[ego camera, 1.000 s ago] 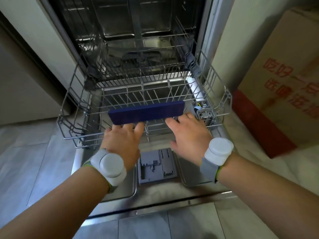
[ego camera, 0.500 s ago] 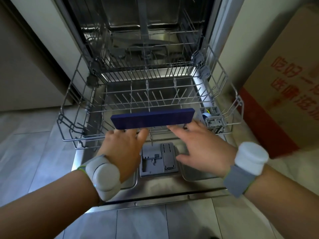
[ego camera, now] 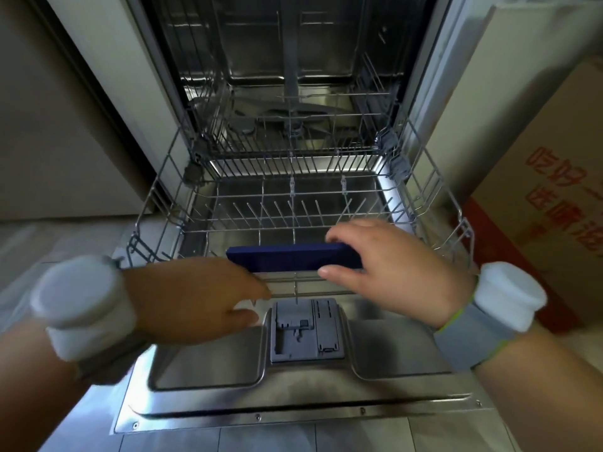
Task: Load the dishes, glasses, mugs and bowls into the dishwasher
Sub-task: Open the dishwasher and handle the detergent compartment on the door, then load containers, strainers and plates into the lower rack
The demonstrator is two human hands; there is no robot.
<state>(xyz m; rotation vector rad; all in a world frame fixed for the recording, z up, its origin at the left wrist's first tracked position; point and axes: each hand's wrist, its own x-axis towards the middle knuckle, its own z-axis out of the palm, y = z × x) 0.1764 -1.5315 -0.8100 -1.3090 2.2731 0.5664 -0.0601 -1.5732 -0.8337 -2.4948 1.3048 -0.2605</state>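
Observation:
The dishwasher stands open, its steel door (ego camera: 401, 383) folded down flat toward me. The wire lower rack (ego camera: 163, 181) is pulled out over the door and holds no dishes. A dark blue handle bar (ego camera: 284, 257) runs along the rack's front edge. My right hand (ego camera: 398, 265) grips the right end of that bar, fingers over the top and thumb underneath. My left hand (ego camera: 195, 298), blurred, hovers just off the bar's left end above the door, fingers loosely extended and holding nothing. No dishes, glasses, mugs or bowls are in view.
A grey detergent dispenser (ego camera: 306, 331) sits in the middle of the door. Another wire rack (ego camera: 293, 135) stays inside the tub. A cardboard box (ego camera: 554, 151) with red lettering stands close on the right. A cabinet panel (ego camera: 65, 119) flanks the left; tiled floor lies below.
The rack has slid further out toward me. My left hand has come off the blue bar and swung left and down. My right hand now wraps the bar's right end.

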